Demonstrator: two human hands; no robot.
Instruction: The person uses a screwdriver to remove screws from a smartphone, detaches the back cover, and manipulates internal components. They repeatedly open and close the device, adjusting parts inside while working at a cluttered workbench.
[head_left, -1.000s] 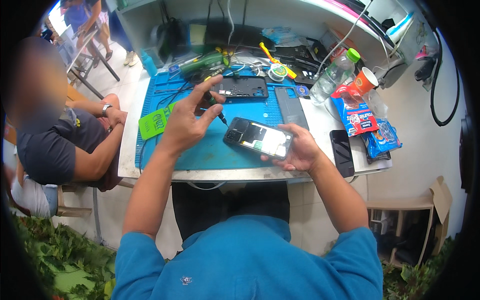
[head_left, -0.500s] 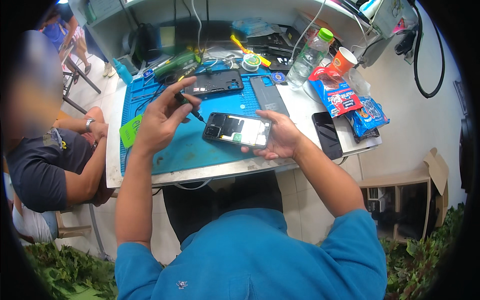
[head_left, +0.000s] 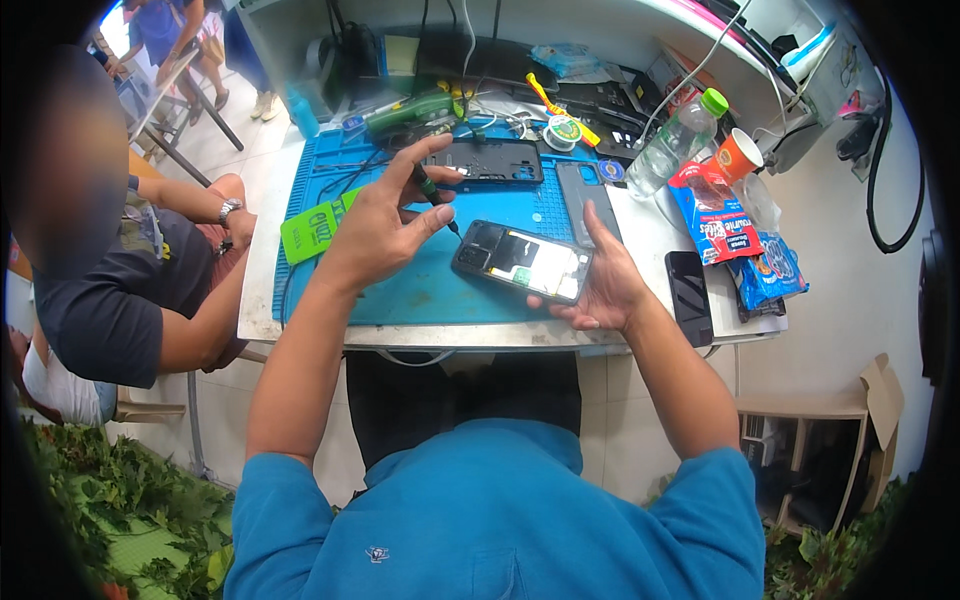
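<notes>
Half-curled left hand (head_left: 388, 232) grips screwdriver (head_left: 428, 188); right hand (head_left: 612, 288) loosely cups opened smartphone (head_left: 525, 262); tip contact appears uncertain.

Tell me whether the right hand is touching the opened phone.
Touching. The head view shows the right hand supporting the opened phone at its right end, with fingers curled under its lower edge.

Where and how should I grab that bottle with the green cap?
Probably around the middle of the bottle, from the near left: it's round, appears to stand, and the cup and red packet crowd its right.
</notes>
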